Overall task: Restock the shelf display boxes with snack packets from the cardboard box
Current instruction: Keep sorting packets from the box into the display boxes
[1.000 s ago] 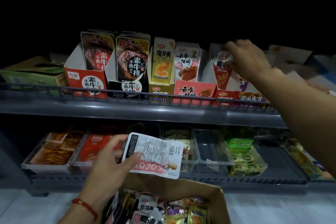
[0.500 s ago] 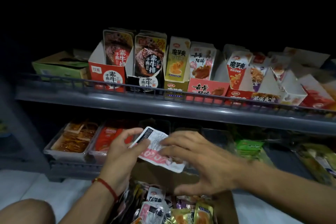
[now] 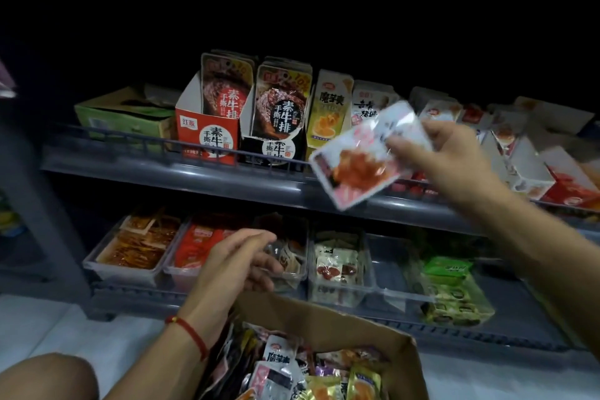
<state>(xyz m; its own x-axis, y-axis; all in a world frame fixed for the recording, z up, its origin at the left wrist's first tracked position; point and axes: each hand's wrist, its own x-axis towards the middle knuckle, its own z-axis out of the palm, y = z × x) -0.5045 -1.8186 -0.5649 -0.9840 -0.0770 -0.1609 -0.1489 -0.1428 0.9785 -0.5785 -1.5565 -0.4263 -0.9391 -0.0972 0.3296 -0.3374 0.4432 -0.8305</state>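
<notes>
Pinched in the right hand (image 3: 446, 161), a white snack packet (image 3: 367, 156) hung before the upper shelf's display boxes (image 3: 207, 136). Below it, the left hand (image 3: 237, 265) hovered slack-fingered above the packet-filled cardboard box (image 3: 383, 338).

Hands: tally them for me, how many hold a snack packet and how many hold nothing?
Holding a packet: 1, the right hand, gripping the packet.
Holding nothing: 1, the left hand.
Total: 2 hands.
</notes>
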